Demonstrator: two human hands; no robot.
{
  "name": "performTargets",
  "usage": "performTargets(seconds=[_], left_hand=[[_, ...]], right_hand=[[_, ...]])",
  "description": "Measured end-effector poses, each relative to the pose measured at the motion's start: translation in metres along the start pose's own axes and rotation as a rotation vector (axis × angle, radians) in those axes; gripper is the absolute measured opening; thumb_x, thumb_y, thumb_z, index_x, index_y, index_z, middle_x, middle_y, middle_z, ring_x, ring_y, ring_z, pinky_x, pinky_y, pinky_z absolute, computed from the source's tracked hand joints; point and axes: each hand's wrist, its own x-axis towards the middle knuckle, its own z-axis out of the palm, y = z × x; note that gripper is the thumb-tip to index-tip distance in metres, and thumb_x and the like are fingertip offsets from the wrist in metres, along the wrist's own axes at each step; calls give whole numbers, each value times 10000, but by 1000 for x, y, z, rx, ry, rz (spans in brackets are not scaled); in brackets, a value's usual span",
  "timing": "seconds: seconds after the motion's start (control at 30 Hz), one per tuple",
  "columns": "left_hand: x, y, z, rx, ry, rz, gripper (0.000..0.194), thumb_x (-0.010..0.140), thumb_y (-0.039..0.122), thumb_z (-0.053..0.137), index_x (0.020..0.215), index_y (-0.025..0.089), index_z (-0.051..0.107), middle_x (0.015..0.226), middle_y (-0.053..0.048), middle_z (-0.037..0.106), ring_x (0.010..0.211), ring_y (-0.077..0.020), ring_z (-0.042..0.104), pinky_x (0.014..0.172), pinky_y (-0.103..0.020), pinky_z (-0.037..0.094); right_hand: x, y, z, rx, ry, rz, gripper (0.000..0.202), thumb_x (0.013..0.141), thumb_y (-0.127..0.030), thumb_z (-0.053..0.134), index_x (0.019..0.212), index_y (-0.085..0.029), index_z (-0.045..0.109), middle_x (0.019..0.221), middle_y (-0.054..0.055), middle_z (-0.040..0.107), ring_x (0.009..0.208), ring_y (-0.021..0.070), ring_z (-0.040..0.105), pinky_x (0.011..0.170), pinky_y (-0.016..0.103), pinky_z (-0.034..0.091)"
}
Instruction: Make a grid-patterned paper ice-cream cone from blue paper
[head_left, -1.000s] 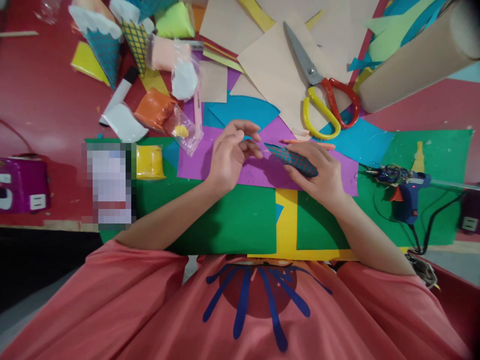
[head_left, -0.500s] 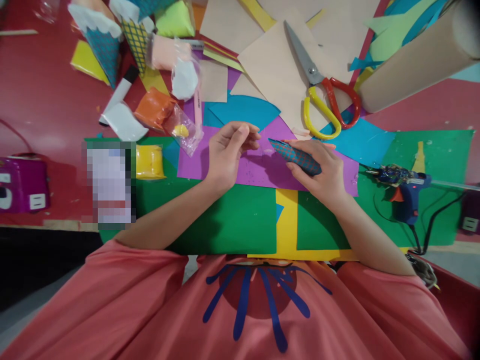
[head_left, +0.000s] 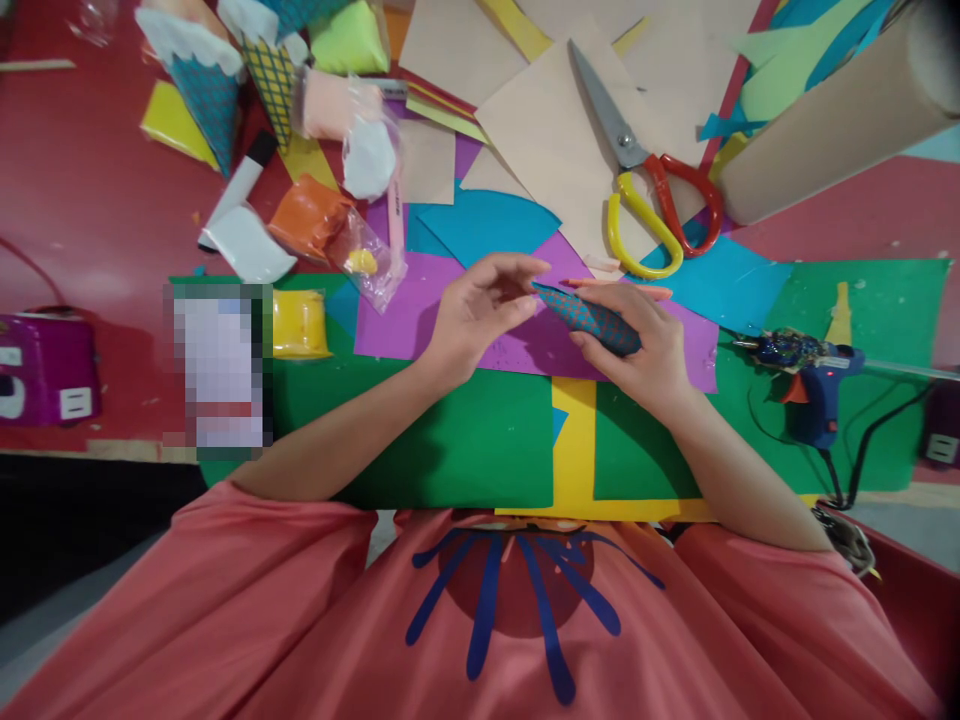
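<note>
My right hand [head_left: 649,345] is closed around a blue paper cone [head_left: 589,318] with reddish crossed lines. The cone lies sideways in the grip, its narrow end pointing left. Thumb and fingers parted, my left hand [head_left: 480,310] curves around that tip; whether it touches the paper I cannot tell. Below both hands is a purple sheet [head_left: 517,345]. An orange, pen-like stick [head_left: 652,291] lies just behind the right hand, partly hidden by it.
Scissors [head_left: 626,150] lie on beige sheets beyond the hands. A glue gun [head_left: 814,385] rests at right, near a cardboard tube [head_left: 832,140]. Clay packets [head_left: 307,215], a marker [head_left: 240,185] and finished cones [head_left: 202,95] crowd the back left. A blurred-out phone-like object [head_left: 225,370] is at left.
My left hand has shifted right to the cone's tip, and its thumb and fingers have spread apart. The right hand and the cone have barely moved.
</note>
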Motion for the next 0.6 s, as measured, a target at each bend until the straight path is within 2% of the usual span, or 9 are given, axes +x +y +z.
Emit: performTargets(seconds=[0.1,0.23,0.33,0.47,0.6], left_hand=[[-2,1,0,49,-55,45,222,775,444,759,942,298,750,939,-9,691,840,-161,651,702,-275,536],[-2,1,1,45,-47,103,149,801,393,756,907,290,770,860,0,694,791,-129,644,663,-247,520],[-1,1,2,37,-43,107,140,806,390,754,909,295,767,836,12,694,733,-103,627,630,-227,507],[-1,0,3,33,-18,97,210,781,447,762,883,263,756,850,8,708,743,-111,655,669,-243,534],[-2,1,4,44,28,70,260,749,472,778,860,239,741,845,4,709,729,-113,664,683,-246,543]], right_hand=[[1,-2,-1,38,-55,22,333,846,-296,643,1171,-221,627,1125,75,723,1104,259,674,925,424,563],[0,-3,-1,47,-69,45,330,850,-327,637,1159,-212,618,1135,75,719,1085,247,684,896,393,575],[-3,-2,0,63,-78,45,404,854,-326,639,1238,-227,561,1168,75,705,1067,236,693,888,383,583],[-3,-1,-2,55,-109,42,486,864,-352,631,1317,-260,481,1211,77,685,1115,243,675,937,421,571],[-1,0,-4,-69,-27,-43,484,854,-357,630,1305,-256,488,1267,106,655,1188,292,628,1007,529,515]])
